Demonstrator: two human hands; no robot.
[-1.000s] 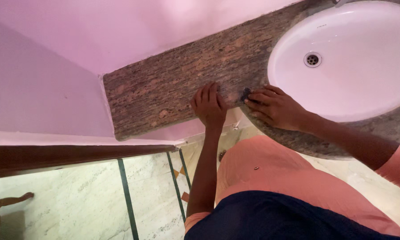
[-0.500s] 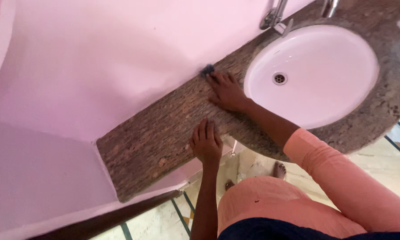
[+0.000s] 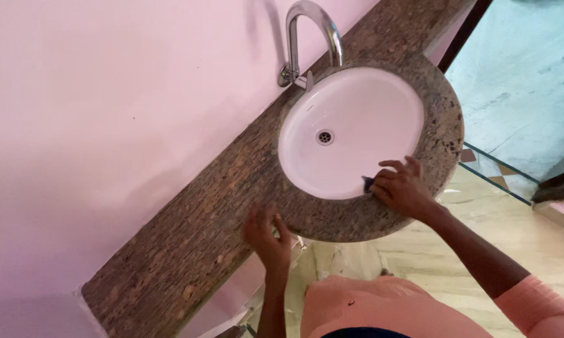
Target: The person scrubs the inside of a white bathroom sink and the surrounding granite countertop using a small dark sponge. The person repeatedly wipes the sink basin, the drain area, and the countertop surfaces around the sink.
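Note:
My right hand presses a small dark scrub pad against the near rim of the white oval basin, where the basin meets the brown speckled granite counter. The fingers curl over the pad, which shows only at its left edge. My left hand rests flat on the counter's front edge, fingers spread, holding nothing. A chrome curved tap stands on the counter behind the basin, against the pink wall. The drain shows in the basin's middle.
A pink wall runs along the back of the counter. A dark door frame stands at the upper right, with pale marble floor below. My salmon shirt fills the bottom.
My right hand has carried the pad from the counter's back edge left of the basin to the basin's near rim. The left hand stays on the counter front. The view has swung right.

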